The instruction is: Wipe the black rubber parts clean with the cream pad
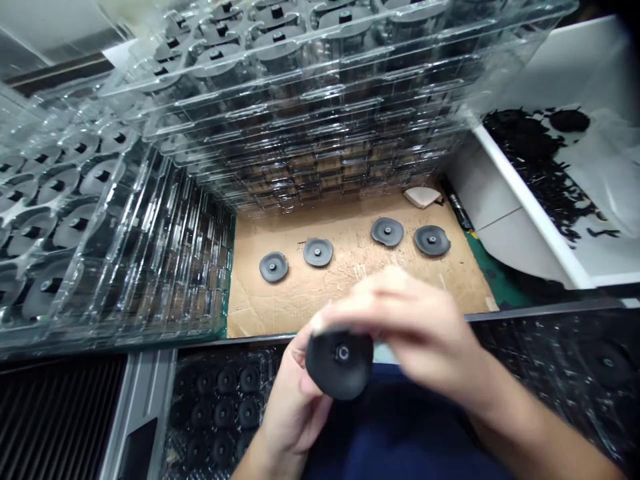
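Note:
A round black disc [340,363] with a small metal hub in its middle is held close to me, above the front edge of the bench. My left hand [293,400] grips it from below and behind, fingers curled round its rim. My right hand [410,327] comes over the top, blurred by motion, its fingers closed on the disc's upper edge. Several more grey discs [318,252] lie flat in a row on a sheet of brown cardboard [350,280] beyond my hands.
Tall stacks of clear plastic trays [300,107] loaded with discs stand at the back and left. A white bin [550,220] of small black parts sits right. Dark trays of discs [220,400] lie below the bench edge. A white wedge [421,197] rests on the cardboard.

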`<action>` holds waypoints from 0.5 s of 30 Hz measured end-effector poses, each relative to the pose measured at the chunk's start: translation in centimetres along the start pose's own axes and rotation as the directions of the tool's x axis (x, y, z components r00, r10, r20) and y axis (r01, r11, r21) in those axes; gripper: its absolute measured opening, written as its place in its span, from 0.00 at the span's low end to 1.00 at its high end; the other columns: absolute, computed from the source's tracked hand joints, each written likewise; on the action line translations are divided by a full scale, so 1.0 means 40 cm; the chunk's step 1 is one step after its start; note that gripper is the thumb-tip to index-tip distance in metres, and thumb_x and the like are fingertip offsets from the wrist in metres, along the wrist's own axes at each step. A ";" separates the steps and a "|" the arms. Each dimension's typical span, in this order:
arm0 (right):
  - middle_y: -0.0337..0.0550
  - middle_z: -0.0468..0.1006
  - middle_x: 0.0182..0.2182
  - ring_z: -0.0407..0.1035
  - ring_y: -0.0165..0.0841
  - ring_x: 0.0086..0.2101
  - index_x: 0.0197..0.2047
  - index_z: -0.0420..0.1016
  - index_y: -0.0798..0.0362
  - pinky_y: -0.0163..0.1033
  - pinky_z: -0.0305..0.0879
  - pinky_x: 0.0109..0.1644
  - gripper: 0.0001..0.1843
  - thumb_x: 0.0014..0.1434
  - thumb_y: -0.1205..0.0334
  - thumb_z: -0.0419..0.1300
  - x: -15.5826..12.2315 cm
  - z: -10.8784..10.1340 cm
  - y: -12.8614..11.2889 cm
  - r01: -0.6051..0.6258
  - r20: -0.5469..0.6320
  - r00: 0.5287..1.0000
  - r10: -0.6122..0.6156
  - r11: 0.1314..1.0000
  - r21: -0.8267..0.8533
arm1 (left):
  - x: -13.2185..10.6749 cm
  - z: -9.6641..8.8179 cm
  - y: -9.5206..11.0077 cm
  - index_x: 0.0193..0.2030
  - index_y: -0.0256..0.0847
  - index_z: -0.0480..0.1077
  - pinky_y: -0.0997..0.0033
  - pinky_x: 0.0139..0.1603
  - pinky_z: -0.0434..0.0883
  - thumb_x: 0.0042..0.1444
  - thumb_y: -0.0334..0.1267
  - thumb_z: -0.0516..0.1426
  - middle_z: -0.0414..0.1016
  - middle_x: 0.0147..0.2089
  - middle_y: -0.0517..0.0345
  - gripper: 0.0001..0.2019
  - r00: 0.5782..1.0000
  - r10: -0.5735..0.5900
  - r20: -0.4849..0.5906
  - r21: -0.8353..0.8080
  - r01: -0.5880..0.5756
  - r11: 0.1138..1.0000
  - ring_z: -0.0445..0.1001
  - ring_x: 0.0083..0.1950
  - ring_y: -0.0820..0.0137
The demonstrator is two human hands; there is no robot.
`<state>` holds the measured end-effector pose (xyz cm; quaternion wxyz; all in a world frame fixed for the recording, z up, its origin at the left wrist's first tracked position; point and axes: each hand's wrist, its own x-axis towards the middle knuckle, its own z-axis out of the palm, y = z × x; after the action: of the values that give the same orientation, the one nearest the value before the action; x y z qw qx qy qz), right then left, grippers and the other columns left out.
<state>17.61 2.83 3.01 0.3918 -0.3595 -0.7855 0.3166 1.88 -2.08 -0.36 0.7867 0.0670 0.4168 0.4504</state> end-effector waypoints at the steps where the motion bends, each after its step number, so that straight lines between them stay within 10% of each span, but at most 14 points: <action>1: 0.39 0.79 0.34 0.72 0.29 0.35 0.43 0.76 0.49 0.37 0.66 0.40 0.16 0.65 0.68 0.47 -0.012 0.000 0.030 -0.110 -0.041 0.993 0.110 0.994 0.012 | -0.001 0.003 0.003 0.48 0.44 0.73 0.61 0.53 0.69 0.30 0.42 0.71 0.77 0.51 0.53 0.33 0.999 0.026 0.026 -0.018 -0.026 1.000 0.75 0.50 0.54; 4: 0.42 0.79 0.38 0.72 0.32 0.39 0.46 0.75 0.50 0.38 0.67 0.41 0.13 0.63 0.69 0.52 -0.078 0.032 0.115 -0.320 -0.076 0.945 0.317 0.947 -0.019 | -0.005 0.004 0.009 0.48 0.46 0.73 0.64 0.52 0.70 0.35 0.44 0.69 0.77 0.52 0.53 0.28 0.992 0.093 0.089 -0.079 -0.086 0.993 0.77 0.47 0.60; 9: 0.41 0.80 0.29 0.72 0.33 0.30 0.40 0.78 0.50 0.39 0.65 0.33 0.12 0.59 0.70 0.55 -0.184 0.109 0.179 -0.315 0.043 0.946 0.322 0.942 -0.119 | -0.002 0.001 0.014 0.47 0.46 0.74 0.70 0.51 0.71 0.39 0.44 0.67 0.78 0.50 0.56 0.25 0.993 0.103 0.056 -0.093 -0.097 0.991 0.75 0.50 0.63; 15: 0.44 0.79 0.38 0.73 0.35 0.35 0.53 0.71 0.48 0.40 0.69 0.37 0.15 0.63 0.64 0.52 -0.099 0.033 0.065 -0.384 -0.168 0.917 0.362 0.914 -0.133 | 0.000 0.009 0.006 0.50 0.49 0.72 0.68 0.51 0.72 0.38 0.44 0.68 0.76 0.52 0.56 0.28 0.995 0.085 0.057 -0.090 -0.080 0.993 0.76 0.47 0.64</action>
<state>19.02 0.71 -1.20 0.3473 -0.5550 -0.6962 0.2945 2.00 -1.84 -0.01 0.7819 0.0633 0.3696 0.4981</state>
